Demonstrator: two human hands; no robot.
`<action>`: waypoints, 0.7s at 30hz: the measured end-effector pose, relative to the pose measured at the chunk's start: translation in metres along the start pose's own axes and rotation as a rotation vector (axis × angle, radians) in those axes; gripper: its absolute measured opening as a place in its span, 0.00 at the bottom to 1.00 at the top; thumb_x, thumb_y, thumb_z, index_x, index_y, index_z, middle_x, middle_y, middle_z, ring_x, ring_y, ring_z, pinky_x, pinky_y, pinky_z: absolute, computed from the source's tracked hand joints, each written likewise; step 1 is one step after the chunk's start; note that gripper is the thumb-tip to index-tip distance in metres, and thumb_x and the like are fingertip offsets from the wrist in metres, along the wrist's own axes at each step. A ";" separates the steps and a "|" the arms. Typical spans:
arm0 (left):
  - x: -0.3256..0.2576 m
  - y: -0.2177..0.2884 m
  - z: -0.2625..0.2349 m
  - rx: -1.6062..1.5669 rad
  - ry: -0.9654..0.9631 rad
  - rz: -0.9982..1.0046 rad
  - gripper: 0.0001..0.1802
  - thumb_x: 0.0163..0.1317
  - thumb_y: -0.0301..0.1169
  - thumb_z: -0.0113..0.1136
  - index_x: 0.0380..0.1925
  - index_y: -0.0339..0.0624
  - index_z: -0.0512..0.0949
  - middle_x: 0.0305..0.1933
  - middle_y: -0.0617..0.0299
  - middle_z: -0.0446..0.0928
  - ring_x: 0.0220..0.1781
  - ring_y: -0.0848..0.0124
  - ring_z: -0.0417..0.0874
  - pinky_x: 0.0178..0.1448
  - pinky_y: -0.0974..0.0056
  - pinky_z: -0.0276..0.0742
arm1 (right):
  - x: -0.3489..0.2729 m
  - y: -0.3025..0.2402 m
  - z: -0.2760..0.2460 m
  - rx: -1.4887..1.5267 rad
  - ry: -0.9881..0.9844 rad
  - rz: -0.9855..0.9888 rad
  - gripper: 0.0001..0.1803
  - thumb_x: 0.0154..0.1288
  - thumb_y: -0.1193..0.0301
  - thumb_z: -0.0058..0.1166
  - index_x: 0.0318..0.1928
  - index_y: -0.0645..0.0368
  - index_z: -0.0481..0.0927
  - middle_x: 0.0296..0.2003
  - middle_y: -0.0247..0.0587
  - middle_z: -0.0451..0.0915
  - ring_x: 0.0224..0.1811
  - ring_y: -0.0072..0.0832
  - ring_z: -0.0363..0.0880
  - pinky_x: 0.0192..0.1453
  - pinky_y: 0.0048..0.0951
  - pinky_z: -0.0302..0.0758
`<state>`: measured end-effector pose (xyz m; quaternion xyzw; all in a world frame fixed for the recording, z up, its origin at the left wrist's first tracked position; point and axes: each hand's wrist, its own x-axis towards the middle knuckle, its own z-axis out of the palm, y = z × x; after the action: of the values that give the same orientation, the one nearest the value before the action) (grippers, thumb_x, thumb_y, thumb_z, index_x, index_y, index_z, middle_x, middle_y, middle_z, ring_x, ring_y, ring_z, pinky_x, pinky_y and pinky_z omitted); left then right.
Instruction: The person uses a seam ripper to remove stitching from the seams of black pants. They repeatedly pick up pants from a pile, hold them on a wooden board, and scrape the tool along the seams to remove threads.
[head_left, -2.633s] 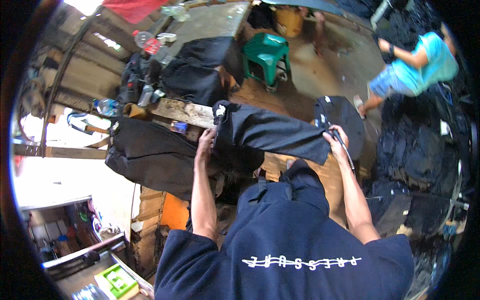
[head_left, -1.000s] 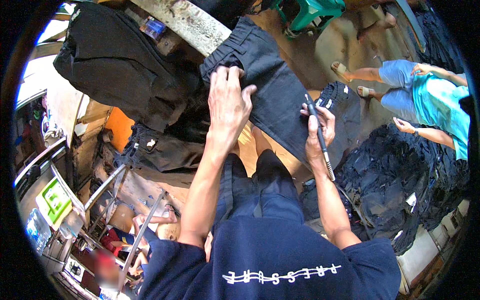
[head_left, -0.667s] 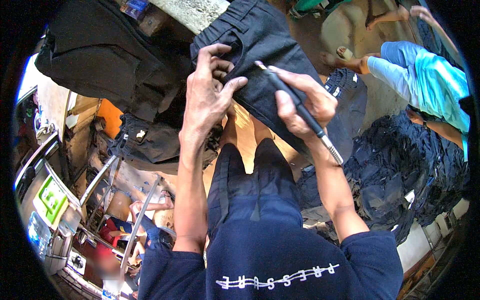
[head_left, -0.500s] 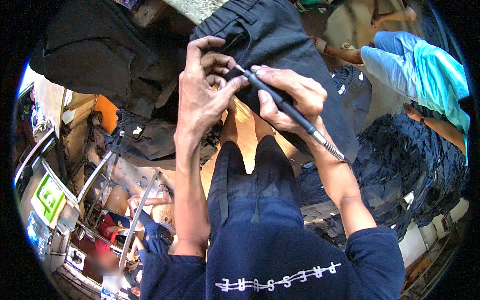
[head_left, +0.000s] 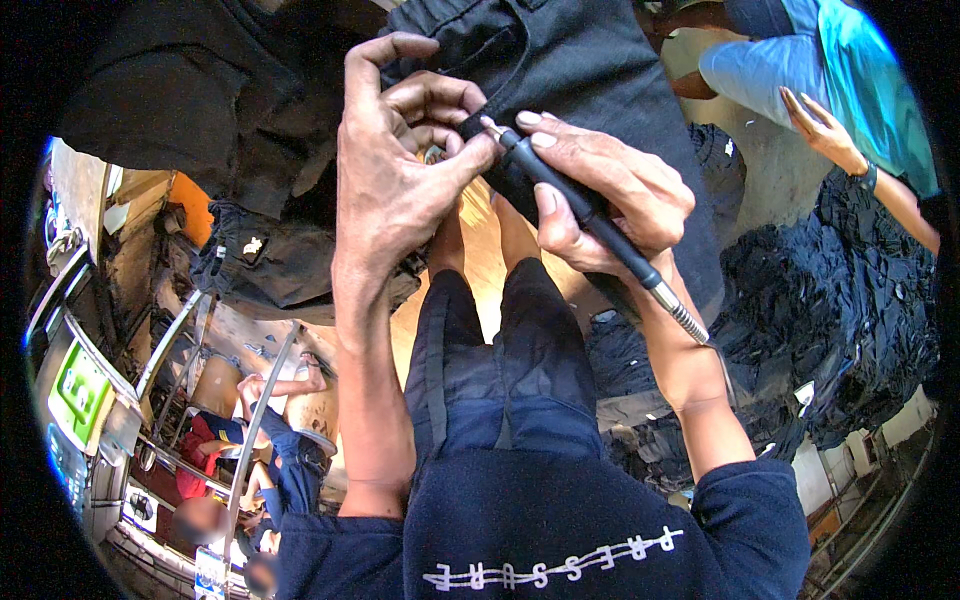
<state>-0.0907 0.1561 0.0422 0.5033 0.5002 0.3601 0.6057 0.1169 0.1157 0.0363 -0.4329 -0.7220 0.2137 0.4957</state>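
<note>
On our right, we see a large heap of dark cloth (head_left: 825, 300) lying on the grey floor (head_left: 765, 165); on our far left, a narrow tabletop (head_left: 57, 348) carries a lime-green plastic box (head_left: 82, 393) with pale sides.

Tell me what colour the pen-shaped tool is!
The pen-shaped tool in the right hand is mostly black, best seen in the head view.

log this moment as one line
left grip: at edge of black garment; right grip: closed around pen-shaped tool; tip: beside left thumb, contact unclear; upper right: person in turquoise
</note>
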 end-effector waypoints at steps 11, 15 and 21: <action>-0.002 -0.001 0.000 0.018 0.012 0.004 0.47 0.58 0.12 0.77 0.72 0.40 0.59 0.52 0.51 0.86 0.48 0.71 0.89 0.50 0.70 0.85 | 0.000 -0.002 0.001 -0.005 0.002 0.025 0.13 0.55 0.79 0.68 0.42 0.71 0.89 0.37 0.54 0.92 0.45 0.47 0.96 0.56 0.43 0.94; -0.002 0.000 0.002 -0.027 0.025 -0.004 0.47 0.58 0.12 0.77 0.72 0.40 0.58 0.51 0.50 0.86 0.47 0.71 0.89 0.48 0.71 0.85 | -0.001 0.000 0.000 -0.008 0.003 0.018 0.13 0.55 0.79 0.68 0.42 0.71 0.89 0.36 0.54 0.92 0.44 0.47 0.96 0.54 0.42 0.94; 0.000 -0.002 0.006 -0.074 0.059 0.000 0.46 0.57 0.12 0.78 0.69 0.39 0.59 0.48 0.51 0.87 0.41 0.77 0.87 0.41 0.75 0.80 | -0.003 0.002 0.002 -0.018 0.036 0.035 0.13 0.55 0.78 0.69 0.41 0.71 0.90 0.35 0.54 0.92 0.43 0.46 0.96 0.51 0.41 0.94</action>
<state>-0.0853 0.1541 0.0402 0.4698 0.5040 0.3930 0.6090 0.1165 0.1142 0.0323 -0.4536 -0.7072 0.2077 0.5010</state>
